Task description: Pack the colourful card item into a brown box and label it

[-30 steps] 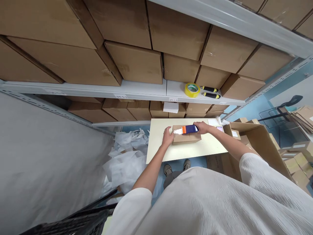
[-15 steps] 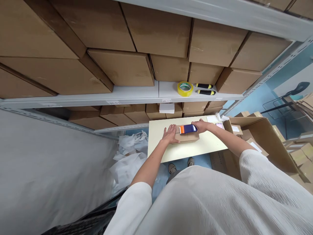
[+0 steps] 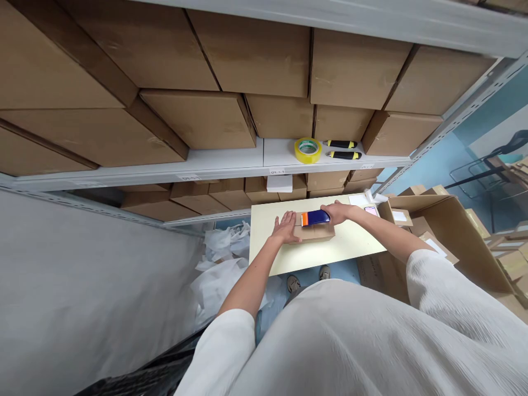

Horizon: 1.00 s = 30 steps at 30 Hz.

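A small cardboard box [image 3: 319, 233] lies on a pale yellow table [image 3: 313, 254]. My left hand [image 3: 285, 227] lies flat on the box's left end, fingers stretched out. My right hand [image 3: 337, 212] is closed round a blue tool with an orange end [image 3: 314, 218], a tape dispenser by its look, which rests along the top of the box.
A shelf above holds a yellow tape roll [image 3: 307, 150] and two black-and-yellow knives [image 3: 341, 149] among large cartons. A phone [image 3: 370, 211] lies at the table's right. An open carton [image 3: 445, 231] stands to the right, and white wrapping [image 3: 220, 264] lies on the floor to the left.
My left hand moved from gripping the box's left end to lying flat on top of it. The white strip seen at the tool's orange end is gone. The camera shifted a little.
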Motion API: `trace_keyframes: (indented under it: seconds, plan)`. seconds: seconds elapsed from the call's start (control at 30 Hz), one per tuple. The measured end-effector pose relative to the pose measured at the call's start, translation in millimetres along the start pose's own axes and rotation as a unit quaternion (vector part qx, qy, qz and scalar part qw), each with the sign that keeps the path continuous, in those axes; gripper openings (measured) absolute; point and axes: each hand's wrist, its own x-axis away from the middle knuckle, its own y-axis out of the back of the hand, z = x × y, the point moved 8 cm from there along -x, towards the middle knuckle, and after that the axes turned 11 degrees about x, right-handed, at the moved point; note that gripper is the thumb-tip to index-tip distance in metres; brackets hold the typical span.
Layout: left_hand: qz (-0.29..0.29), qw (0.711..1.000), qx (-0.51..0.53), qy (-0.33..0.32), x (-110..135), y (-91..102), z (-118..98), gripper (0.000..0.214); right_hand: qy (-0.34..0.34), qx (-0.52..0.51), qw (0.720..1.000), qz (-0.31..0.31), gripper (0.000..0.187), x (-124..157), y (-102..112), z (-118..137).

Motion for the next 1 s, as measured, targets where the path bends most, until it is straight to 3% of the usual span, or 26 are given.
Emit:
trace_keyframes:
  seconds: [0.17, 0.47, 0.6, 0.73, 1.0]
  plan:
    - [-0.017, 1.0, 0.01, -0.002, -0.9, 0.1, 3.7, 0.14, -0.015, -0.002, 1.0, 0.007, 0.041, 19.4, -15.0, -14.5]
    - [-0.012, 1.0, 0.007, 0.004, -1.1, 2.2, 4.6, 0.14, -0.093, 0.004, 0.996, 0.013, 0.041, 96.8, -45.5, -100.2]
    - [-0.01, 1.0, 0.002, 0.008, -0.3, 3.6, 3.6, 0.142, -0.104, -0.002, 0.995, 0.003, 0.041, 116.8, -56.5, -122.6]
    - [-0.007, 1.0, -0.004, 0.019, 0.0, 3.4, 3.3, 0.14, -0.098, 0.003, 0.995, 0.001, 0.043, 113.3, -67.4, -127.9]
    - [-0.009, 1.0, -0.008, 0.029, 2.1, 4.4, -1.1, 0.14, -0.095, 0.027, 0.995, 0.033, 0.046, 78.9, -80.4, -125.3]
